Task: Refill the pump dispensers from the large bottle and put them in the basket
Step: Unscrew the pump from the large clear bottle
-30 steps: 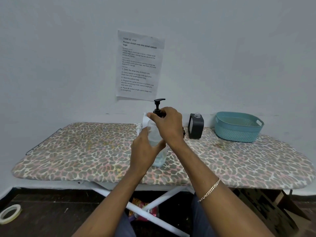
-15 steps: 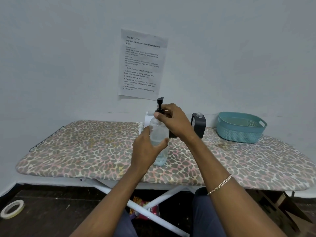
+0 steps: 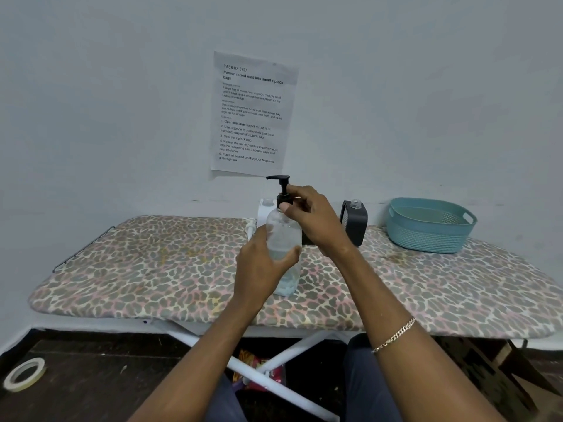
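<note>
A clear pump dispenser (image 3: pixel 284 236) with a little liquid at its bottom stands upright on the leopard-print board (image 3: pixel 152 269). My left hand (image 3: pixel 259 269) wraps its body. My right hand (image 3: pixel 310 220) pinches the collar of its black pump head (image 3: pixel 281 190). Behind them a white bottle (image 3: pixel 264 213) shows partly, its top open. A dark grey bottle (image 3: pixel 355 222) with an open clear neck stands to the right. The teal basket (image 3: pixel 429 236) sits at the far right and looks empty.
A white pump part (image 3: pixel 250 228) lies on the board left of the dispenser. A printed sheet (image 3: pixel 253 114) hangs on the wall. Under the board are white legs (image 3: pixel 274 363), a snack packet (image 3: pixel 259 370) and a tape roll (image 3: pixel 24 374) on the floor.
The pump spout has turned from pointing right to pointing left as my right hand twists the collar. My left hand keeps its hold on the bottle.
</note>
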